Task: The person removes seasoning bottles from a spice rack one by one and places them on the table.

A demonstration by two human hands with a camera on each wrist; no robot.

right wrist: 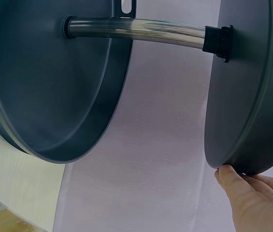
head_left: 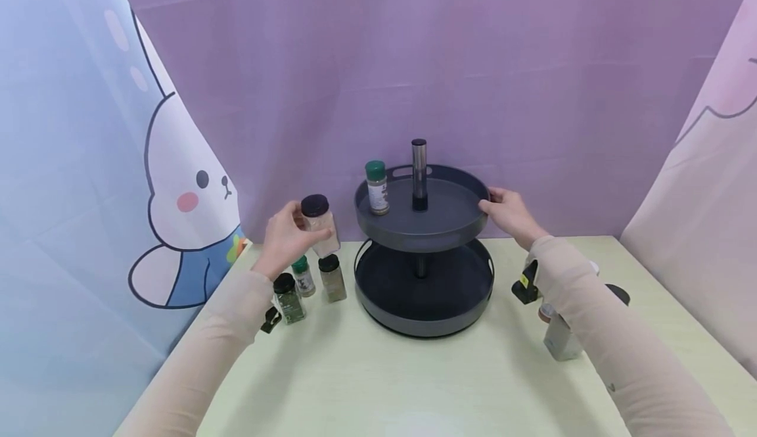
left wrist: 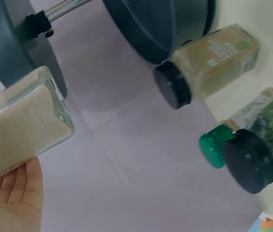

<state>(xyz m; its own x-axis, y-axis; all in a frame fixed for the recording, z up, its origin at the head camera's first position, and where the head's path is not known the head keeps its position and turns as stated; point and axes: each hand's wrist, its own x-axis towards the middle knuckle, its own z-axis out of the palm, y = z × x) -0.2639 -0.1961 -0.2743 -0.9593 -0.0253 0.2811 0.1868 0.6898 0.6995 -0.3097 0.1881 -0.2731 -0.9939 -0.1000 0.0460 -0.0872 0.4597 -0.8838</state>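
Observation:
My left hand (head_left: pixel 285 238) grips a clear square spice jar (head_left: pixel 322 234) with a black lid and pale contents. It holds the jar in the air, left of the dark grey two-tier tray stand (head_left: pixel 422 242). In the left wrist view the jar (left wrist: pixel 27 128) lies against the fingers, its base toward the stand. At the upper tier's right side, my right hand (head_left: pixel 510 215) holds the rim between thumb and fingers. A green-capped spice bottle (head_left: pixel 378 194) stands on the left of that tier. The lower tier (head_left: pixel 414 292) holds nothing visible.
Left of the stand are a jar of tan powder (head_left: pixel 334 282), a green-capped bottle (head_left: pixel 304 280) and a jar of green herbs (head_left: pixel 290 304). Several containers, including a grey one (head_left: pixel 562 340), stand partly behind the right forearm. A purple curtain (head_left: pixel 296 82) hangs behind the table.

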